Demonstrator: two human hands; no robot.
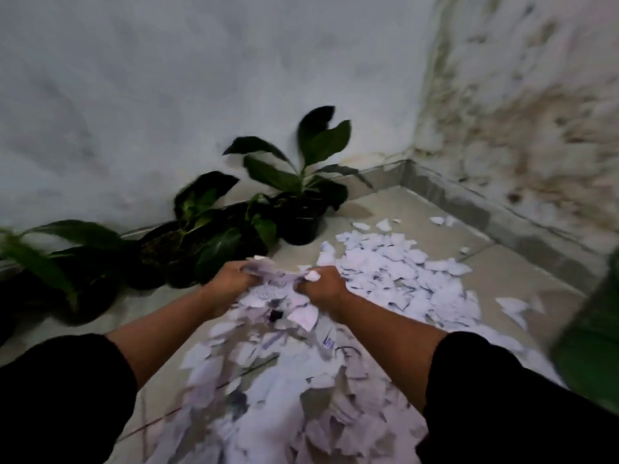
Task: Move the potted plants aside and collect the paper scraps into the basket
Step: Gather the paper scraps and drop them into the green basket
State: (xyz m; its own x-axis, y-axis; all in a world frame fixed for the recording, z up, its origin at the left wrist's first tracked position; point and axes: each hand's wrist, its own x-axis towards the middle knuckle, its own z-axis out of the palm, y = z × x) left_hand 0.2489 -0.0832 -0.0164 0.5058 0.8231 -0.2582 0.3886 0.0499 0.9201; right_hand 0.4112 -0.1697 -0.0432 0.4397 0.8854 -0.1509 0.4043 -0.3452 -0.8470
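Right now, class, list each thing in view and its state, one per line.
Left hand: gripping a bunch of scraps.
Right hand: gripping scraps too.
Paper scraps: mostly scattered on the floor.
Potted plants: upright along the wall.
Green basket: at right edge, blurred, contents unseen.

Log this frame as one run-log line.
both hands grip white paper scraps | dark-leaved potted plants at wall | blurred green object right | scraps cover floor

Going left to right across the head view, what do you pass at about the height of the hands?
Potted plants → left hand → scraps held between the hands → right hand → scraps on the floor → green object, blurred, at the right edge.
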